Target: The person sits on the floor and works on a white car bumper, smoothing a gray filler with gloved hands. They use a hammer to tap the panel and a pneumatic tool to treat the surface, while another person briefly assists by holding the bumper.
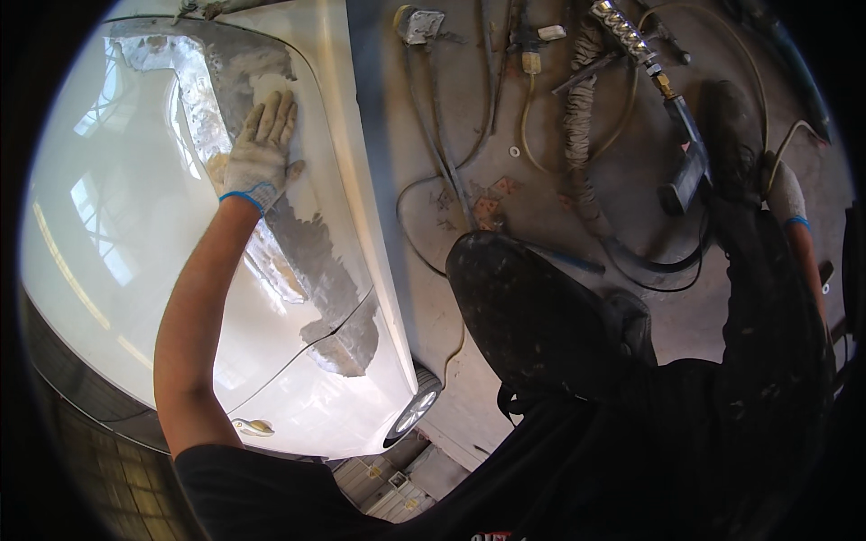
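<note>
My left hand [260, 149], in a pale work glove with a blue cuff, lies flat on the white car's side panel [117, 243]. Its fingers are stretched out and it holds nothing. Under and around it runs a dull grey patch [302, 243], bordered by a shiny strip of bare, scraped metal [200, 104]. At the far right is my right hand [785, 191], gloved the same way, low beside my dark boot [729, 135]. A thin pale line [787, 144] curves up from by this hand. Its fingers are hidden, so its grip does not show.
Several cables and a cloth-wrapped hose [580, 117] lie across the grey floor [532, 203]. A black-handled tool [687, 176] with a brass fitting lies near my boot. A clamp-like block [420, 25] sits farther off. The car's wheel [417, 410] shows below the panel.
</note>
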The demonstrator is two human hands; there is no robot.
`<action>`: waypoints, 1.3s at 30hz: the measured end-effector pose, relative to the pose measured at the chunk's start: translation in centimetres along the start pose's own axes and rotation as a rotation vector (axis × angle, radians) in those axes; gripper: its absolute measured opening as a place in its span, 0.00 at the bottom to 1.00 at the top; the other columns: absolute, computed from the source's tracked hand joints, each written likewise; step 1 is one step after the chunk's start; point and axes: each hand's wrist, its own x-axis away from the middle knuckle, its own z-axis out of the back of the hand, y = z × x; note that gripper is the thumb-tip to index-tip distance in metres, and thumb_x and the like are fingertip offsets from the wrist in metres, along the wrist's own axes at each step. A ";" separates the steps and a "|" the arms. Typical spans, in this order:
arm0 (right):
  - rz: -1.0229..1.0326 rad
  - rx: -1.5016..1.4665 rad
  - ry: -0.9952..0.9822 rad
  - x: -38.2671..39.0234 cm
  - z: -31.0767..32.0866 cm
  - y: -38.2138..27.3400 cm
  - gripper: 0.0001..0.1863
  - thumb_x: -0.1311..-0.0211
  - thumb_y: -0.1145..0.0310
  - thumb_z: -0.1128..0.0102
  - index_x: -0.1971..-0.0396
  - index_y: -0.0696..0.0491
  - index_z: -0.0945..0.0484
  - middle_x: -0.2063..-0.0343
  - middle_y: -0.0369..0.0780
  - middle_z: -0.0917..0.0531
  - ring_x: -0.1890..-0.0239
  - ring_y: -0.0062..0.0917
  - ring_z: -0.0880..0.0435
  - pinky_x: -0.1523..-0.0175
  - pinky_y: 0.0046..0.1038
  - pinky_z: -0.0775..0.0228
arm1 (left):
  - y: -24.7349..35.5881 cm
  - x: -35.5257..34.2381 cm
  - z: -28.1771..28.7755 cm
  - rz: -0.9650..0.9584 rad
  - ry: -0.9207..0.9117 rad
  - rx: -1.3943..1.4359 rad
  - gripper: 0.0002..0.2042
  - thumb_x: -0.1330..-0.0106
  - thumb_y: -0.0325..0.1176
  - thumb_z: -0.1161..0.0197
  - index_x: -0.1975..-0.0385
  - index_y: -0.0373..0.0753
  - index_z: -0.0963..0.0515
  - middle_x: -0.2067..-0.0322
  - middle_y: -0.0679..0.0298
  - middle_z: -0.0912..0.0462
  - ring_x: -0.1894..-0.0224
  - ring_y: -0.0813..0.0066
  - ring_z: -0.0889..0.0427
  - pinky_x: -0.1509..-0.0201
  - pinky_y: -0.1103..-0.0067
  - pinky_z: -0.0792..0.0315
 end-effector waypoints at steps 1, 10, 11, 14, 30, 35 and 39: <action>0.044 -0.005 -0.008 0.0 0.1 -0.1 0.12 0.32 0.66 0.47 0.57 0.57 0.23 0.71 0.51 0.17 0.66 0.45 0.15 0.62 0.41 0.26 | 0.2 -0.4 -0.2 -0.005 0.009 0.011 0.45 0.37 0.54 0.43 0.26 0.31 0.50 0.24 0.55 0.51 0.21 0.63 0.56 0.19 0.70 0.61; 0.094 0.026 -0.007 0.0 0.4 -0.5 0.12 0.33 0.66 0.47 0.58 0.57 0.23 0.72 0.51 0.17 0.66 0.47 0.16 0.62 0.42 0.27 | 0.9 -2.2 -0.6 -0.033 0.020 0.003 0.45 0.37 0.54 0.41 0.27 0.30 0.47 0.24 0.56 0.49 0.22 0.63 0.54 0.19 0.70 0.60; 0.093 0.020 -0.015 0.0 0.4 -0.6 0.12 0.34 0.66 0.47 0.58 0.57 0.23 0.72 0.51 0.17 0.66 0.47 0.16 0.62 0.42 0.27 | 0.7 -1.8 -0.6 -0.037 0.039 0.004 0.45 0.38 0.54 0.41 0.27 0.30 0.47 0.24 0.56 0.49 0.22 0.63 0.54 0.19 0.70 0.60; 0.065 -0.006 -0.038 -0.1 0.4 -0.7 0.12 0.33 0.66 0.48 0.58 0.57 0.23 0.72 0.51 0.17 0.66 0.47 0.16 0.62 0.42 0.27 | 0.0 -0.3 -0.9 -0.032 0.095 0.052 0.46 0.41 0.52 0.36 0.27 0.32 0.47 0.24 0.56 0.48 0.22 0.64 0.52 0.19 0.69 0.58; -0.010 -0.031 -0.054 -0.8 -0.5 1.6 0.14 0.33 0.66 0.47 0.54 0.57 0.23 0.68 0.51 0.16 0.64 0.46 0.15 0.60 0.41 0.26 | -1.3 9.1 -2.8 0.051 0.178 0.153 0.44 0.41 0.51 0.35 0.27 0.37 0.44 0.25 0.60 0.45 0.23 0.64 0.48 0.21 0.69 0.53; 0.026 -0.009 -0.049 -0.7 -0.2 1.0 0.15 0.34 0.65 0.46 0.53 0.57 0.23 0.67 0.52 0.16 0.61 0.49 0.16 0.58 0.42 0.26 | -0.2 12.2 -4.1 0.234 0.317 0.234 0.40 0.37 0.48 0.38 0.27 0.39 0.43 0.27 0.60 0.42 0.25 0.60 0.44 0.23 0.65 0.49; 0.017 0.121 0.022 -0.2 0.8 -1.8 0.17 0.33 0.63 0.45 0.52 0.58 0.23 0.63 0.53 0.16 0.56 0.49 0.17 0.55 0.42 0.26 | 1.7 14.8 -4.9 0.499 0.365 0.288 0.38 0.37 0.47 0.38 0.28 0.40 0.42 0.29 0.58 0.39 0.27 0.55 0.41 0.26 0.60 0.46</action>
